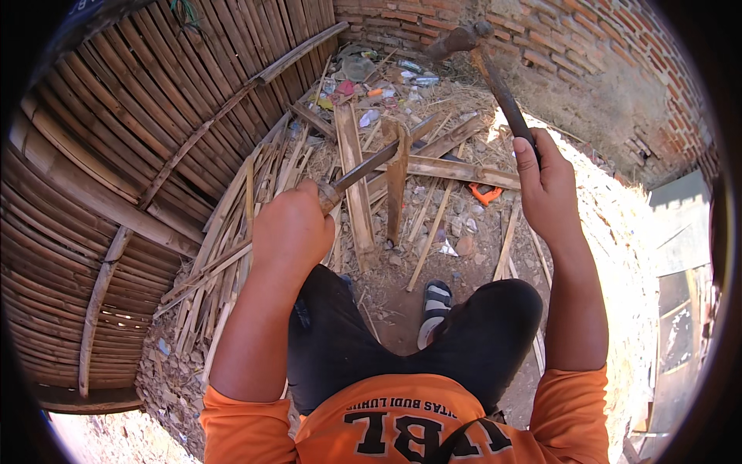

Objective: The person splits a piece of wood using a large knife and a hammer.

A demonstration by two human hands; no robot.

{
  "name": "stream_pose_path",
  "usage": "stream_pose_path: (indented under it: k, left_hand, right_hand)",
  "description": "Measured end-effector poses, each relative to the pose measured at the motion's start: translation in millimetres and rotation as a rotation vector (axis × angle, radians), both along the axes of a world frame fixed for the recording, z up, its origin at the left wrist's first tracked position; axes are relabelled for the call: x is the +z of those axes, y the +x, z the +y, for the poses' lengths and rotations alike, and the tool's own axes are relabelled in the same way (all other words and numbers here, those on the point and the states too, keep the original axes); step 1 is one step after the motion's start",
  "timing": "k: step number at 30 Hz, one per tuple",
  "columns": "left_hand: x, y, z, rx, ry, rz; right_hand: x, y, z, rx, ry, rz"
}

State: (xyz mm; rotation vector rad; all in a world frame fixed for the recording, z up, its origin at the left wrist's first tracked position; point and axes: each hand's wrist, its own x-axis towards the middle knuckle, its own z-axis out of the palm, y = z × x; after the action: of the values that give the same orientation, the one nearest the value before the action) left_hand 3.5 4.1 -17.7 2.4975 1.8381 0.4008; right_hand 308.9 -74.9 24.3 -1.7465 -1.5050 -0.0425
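Observation:
My left hand is closed round the wooden handle of a machete. Its blade slants away to the right and meets the upper end of an upright bamboo piece; it looks sunk into that end, though how deep I cannot tell. My right hand grips the dark handle of a hammer, thumb laid along it. Raised at the far right, the hammer's head is well apart from the blade. The bamboo's lower end is by the ground, ahead of my sandalled foot.
Bamboo boards lie crossed behind the upright piece, beside an orange-handled saw. Split bamboo strips are heaped at left along a bamboo slat wall. Litter covers the far ground before a brick wall.

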Motion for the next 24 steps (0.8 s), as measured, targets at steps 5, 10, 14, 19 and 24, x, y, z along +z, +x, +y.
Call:
stream_pose_path:
  k: [5, 10, 14, 19, 24]
  left_hand:
    - [2.2, 6.7, -0.8, 0.005, -0.035, -0.006]
    - [0.3, 4.5, -0.3, 0.028, -0.069, 0.011]
    - [3.4, 9.4, -3.3, 0.008, -0.092, 0.009]
    - [-16.8, 7.9, 1.5, 0.005, -0.121, -0.023]
    - [-20.8, 9.3, 3.1, -0.016, -0.164, -0.062]
  right_hand:
    - [-30.4, 0.8, -8.4, 0.044, -0.226, -0.171]
    - [-2.4, 1.2, -11.4, -0.012, 0.035, 0.057]
    - [-29.0, 1.5, -13.7, 0.046, -0.106, -0.051]
    - [-7.0, 1.6, -14.8, 0.023, -0.166, -0.023]
    - [-22.8, 3.0, -13.3, -0.025, -0.099, 0.099]
